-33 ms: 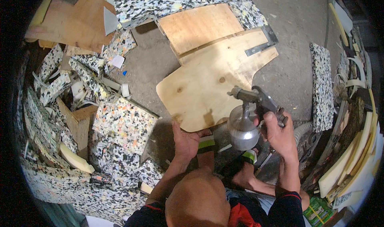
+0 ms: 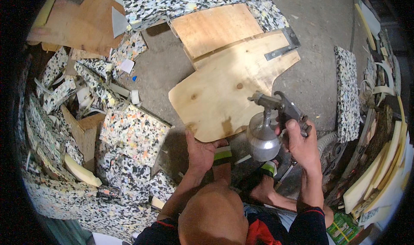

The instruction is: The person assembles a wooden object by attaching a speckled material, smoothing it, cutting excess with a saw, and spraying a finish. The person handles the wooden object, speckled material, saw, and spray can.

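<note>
My right hand (image 2: 300, 143) is closed around the handle of a metal spray gun (image 2: 286, 108). Its round silver cup (image 2: 264, 144) hangs below the nozzle, which points left over the board. The gun stays apart from the wood and casts a shadow on it. With my left hand (image 2: 199, 154) I grip the near left edge of a pale plywood board (image 2: 215, 96), thumb at the top and the other fingers partly hidden. The board has rounded near corners and a dark metal bracket (image 2: 278, 52) at its far right end.
Another plywood piece (image 2: 217, 29) lies beyond the board, by a large speckled foam sheet (image 2: 198, 1). Foam offcuts (image 2: 133, 132) heap up on the left. On the right are a foam strip (image 2: 347, 94), a grey hose (image 2: 327, 141) and stacked curved strips (image 2: 379, 167).
The spray gun has shifted very slightly to the right and up in my right hand. My left hand and the board look unmoved.
</note>
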Demonstrator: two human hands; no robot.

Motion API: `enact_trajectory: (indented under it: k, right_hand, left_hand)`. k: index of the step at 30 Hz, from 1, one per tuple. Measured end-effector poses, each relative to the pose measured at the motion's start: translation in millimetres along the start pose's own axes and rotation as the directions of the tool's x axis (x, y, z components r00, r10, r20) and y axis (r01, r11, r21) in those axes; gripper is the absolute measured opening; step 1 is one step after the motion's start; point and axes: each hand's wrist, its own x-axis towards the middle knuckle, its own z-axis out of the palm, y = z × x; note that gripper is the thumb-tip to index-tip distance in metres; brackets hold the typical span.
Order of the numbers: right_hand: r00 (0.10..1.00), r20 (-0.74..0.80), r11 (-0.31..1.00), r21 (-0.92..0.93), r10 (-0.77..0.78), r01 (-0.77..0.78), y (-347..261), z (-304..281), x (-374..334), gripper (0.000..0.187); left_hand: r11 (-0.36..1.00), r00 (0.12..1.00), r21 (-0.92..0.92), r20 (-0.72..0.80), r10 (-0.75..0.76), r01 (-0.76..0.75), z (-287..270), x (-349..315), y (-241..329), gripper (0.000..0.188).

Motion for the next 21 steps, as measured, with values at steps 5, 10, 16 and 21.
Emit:
enact_trajectory:
  k: [5, 10, 16, 21]
  right_hand:
    - [0.994, -0.073, 0.996, -0.043, 0.079, -0.082, -6, -3, -6, 0.035]
    - [0.998, -0.059, 1.000, -0.005, -0.004, 0.004, 7, -2, -7, 0.040]
    - [0.975, -0.221, 1.000, -0.024, 0.004, -0.009, 19, -9, 0, 0.044]
    - [0.961, -0.278, 0.995, -0.098, -0.001, -0.027, 47, -35, -19, 0.038]
  left_hand:
    - [1.000, 1.000, 0.026, 0.025, -0.015, 0.014, -2, 1, 0, 0.074]
    - [1.000, 0.994, 0.018, 0.106, -0.027, 0.026, -2, 1, 2, 0.072]
    - [0.990, 0.998, 0.138, -0.045, 0.037, -0.030, -9, 12, 12, 0.070]
    - [0.960, 0.998, 0.279, -0.058, 0.020, -0.003, -24, 38, 25, 0.074]
